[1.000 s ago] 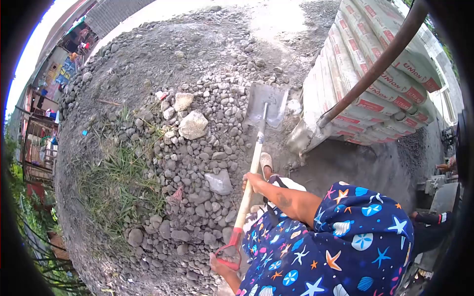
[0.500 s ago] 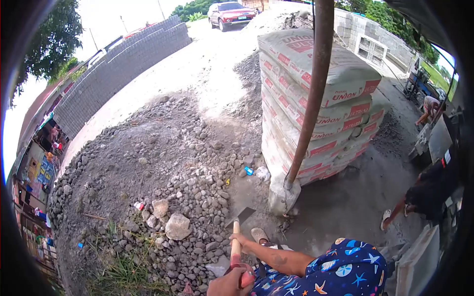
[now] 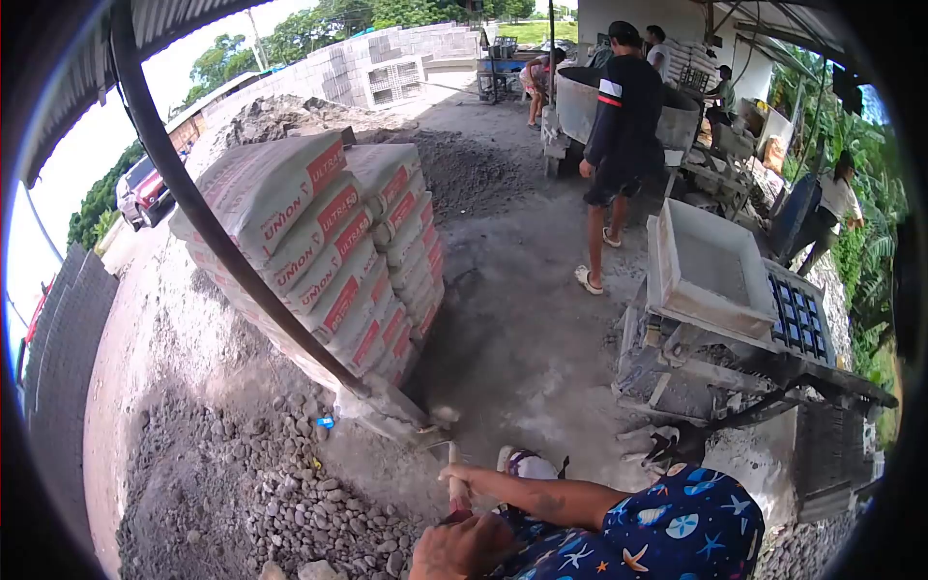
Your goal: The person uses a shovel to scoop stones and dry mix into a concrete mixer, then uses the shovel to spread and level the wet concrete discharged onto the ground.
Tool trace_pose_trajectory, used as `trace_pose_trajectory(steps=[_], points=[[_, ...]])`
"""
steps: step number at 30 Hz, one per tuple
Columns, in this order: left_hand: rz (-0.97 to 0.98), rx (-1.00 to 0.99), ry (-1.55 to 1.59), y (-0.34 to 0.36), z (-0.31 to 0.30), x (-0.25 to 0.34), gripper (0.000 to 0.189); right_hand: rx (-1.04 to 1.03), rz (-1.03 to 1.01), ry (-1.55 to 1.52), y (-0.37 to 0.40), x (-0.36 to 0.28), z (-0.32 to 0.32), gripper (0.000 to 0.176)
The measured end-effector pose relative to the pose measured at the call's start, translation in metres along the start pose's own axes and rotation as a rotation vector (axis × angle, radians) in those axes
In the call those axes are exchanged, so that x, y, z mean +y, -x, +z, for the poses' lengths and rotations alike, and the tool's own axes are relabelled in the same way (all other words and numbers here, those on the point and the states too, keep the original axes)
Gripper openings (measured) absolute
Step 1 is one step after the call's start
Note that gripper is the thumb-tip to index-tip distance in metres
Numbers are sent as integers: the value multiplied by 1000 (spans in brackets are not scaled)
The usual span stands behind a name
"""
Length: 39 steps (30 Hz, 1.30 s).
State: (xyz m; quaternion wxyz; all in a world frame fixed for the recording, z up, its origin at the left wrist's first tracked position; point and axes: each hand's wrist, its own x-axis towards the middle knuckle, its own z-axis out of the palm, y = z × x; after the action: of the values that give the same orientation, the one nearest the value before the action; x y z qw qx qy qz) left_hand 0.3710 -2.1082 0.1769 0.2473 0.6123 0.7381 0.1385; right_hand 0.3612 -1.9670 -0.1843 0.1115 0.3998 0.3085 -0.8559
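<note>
Wooden shaft [image 3: 454, 452] in curled fingers [image 3: 454, 472]

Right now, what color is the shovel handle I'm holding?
The shovel handle is pale tan, then dull red nearer you; the head view shows it best.

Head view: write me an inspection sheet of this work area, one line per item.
Surface: dusty grey ground, with loose stones at front left.
Job's things: shovel, held low in front of the body; blade hard to make out.
Clutter: a blue scrap on the ground near the stones.
Hands: right hand closed around the shaft; left hand on the handle end, partly hiding it.
Cables: nothing seen near the hands.
Surroundings: stacked bags behind a post; a person in a dark shirt, others farther back; red car at left.
</note>
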Motion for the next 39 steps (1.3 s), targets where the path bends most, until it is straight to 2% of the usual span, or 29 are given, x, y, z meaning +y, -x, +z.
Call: trace_pose_trajectory(steps=[1,3,5,6,8,9,10,11,13,14,15,16,18,20,21,23,25,27,28,30,33,34,36,38,39], points=[[31,4,10,-9,-1,8,19,77,-57,-36,6,-2,-19,33],[84,17,20,-30,-6,22,18,21,-125,-152,-16,-9,-73,29],[147,8,4,-55,-8,31,18,252,-332,-231,-32,-28,-116,25],[192,-17,-18,-71,-8,31,18,258,-339,-250,-24,-40,-126,25],[314,-76,-71,-105,-5,31,18,271,-800,-363,15,-91,-151,23],[325,-93,-76,-124,1,35,18,334,-698,-464,56,-135,-152,23],[404,-81,-223,-141,8,37,17,390,-587,-571,95,-176,-151,23],[486,-69,-369,-161,16,38,20,420,-615,-499,121,-205,-159,25],[524,-128,-333,-213,37,27,17,461,-640,-439,143,-254,-203,26],[544,-174,-282,-238,54,18,15,441,-660,-193,145,-269,-232,31],[553,-191,-305,-266,76,5,13,411,-669,56,144,-275,-258,35],[562,-200,-332,-298,100,-11,11,414,-658,44,144,-277,-282,35],[602,-222,-567,-359,143,-43,12,558,-798,422,147,-271,-330,43],[633,-149,-481,-418,207,-94,12,625,-754,501,156,-256,-377,46],[636,-124,-445,-445,233,-109,12,643,-683,439,156,-236,-402,43],[655,81,-383,-509,247,-102,6,686,-506,331,174,-217,-432,40],[670,282,-328,-571,247,-88,2,689,-334,200,195,-201,-453,36],[671,380,-297,-628,234,-68,4,666,-267,120,197,-183,-474,34],[645,42,-354,-661,221,-55,6,685,-241,27,199,-181,-479,33],[602,-294,-385,-709,201,-24,8,710,-202,-53,202,-194,-496,32],[743,-275,-253,-754,168,17,8,776,-252,-217,183,-236,-508,31],[771,-273,-222,-772,162,29,4,820,-329,-169,179,-262,-510,31],[807,-271,-188,-816,140,56,6,938,-542,-163,173,-335,-512,29],[901,-148,-70,-858,111,78,18,1109,-871,-178,173,-421,-515,29],[931,-112,-27,-880,97,88,22,1145,-964,-137,182,-466,-518,31]])
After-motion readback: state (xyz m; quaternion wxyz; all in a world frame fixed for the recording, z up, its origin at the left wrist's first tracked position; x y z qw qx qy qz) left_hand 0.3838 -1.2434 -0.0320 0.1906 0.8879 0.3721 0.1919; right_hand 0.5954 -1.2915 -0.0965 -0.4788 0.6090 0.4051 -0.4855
